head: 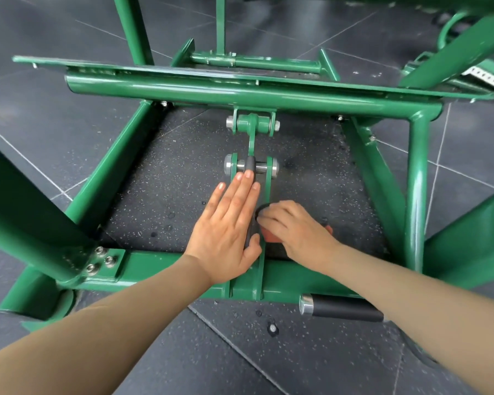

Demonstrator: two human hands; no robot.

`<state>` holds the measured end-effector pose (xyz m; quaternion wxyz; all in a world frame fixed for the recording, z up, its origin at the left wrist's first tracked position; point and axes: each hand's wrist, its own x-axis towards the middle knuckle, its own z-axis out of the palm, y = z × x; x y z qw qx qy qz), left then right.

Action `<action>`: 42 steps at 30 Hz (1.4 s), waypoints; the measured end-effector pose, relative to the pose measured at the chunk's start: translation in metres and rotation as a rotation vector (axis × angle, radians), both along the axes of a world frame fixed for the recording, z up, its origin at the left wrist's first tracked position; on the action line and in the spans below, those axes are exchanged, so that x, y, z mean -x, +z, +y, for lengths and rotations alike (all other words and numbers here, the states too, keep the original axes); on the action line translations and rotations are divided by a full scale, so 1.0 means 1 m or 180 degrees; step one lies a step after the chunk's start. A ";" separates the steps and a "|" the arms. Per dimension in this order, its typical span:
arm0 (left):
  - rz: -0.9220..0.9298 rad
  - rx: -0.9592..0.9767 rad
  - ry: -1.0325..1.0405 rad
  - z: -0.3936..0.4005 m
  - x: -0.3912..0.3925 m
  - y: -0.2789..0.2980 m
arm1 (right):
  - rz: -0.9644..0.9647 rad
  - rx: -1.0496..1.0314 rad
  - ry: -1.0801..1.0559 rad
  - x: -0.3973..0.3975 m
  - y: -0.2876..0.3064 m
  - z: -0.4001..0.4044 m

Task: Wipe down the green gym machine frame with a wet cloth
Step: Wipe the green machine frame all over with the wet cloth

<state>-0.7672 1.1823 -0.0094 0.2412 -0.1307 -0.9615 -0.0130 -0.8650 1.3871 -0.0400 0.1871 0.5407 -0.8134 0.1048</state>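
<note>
The green gym machine frame fills the view, with a central pair of green link plates running from the near crossbar up to a bolted pivot. My left hand lies flat with straight fingers along the left side of the link, its thumb hooked over a dark bar between the plates. My right hand is curled over an orange cloth, pressing it against the right side of the link. Most of the cloth is hidden under the hand.
A black padded peg sticks out of the near crossbar on the right. Green tubes slope down at the left and right. Speckled black rubber flooring with a few water drops lies inside the frame.
</note>
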 end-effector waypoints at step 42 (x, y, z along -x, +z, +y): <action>-0.0219 -0.0084 0.0140 0.003 0.000 -0.006 | 0.1784 -0.1049 -0.0842 0.119 0.171 -0.012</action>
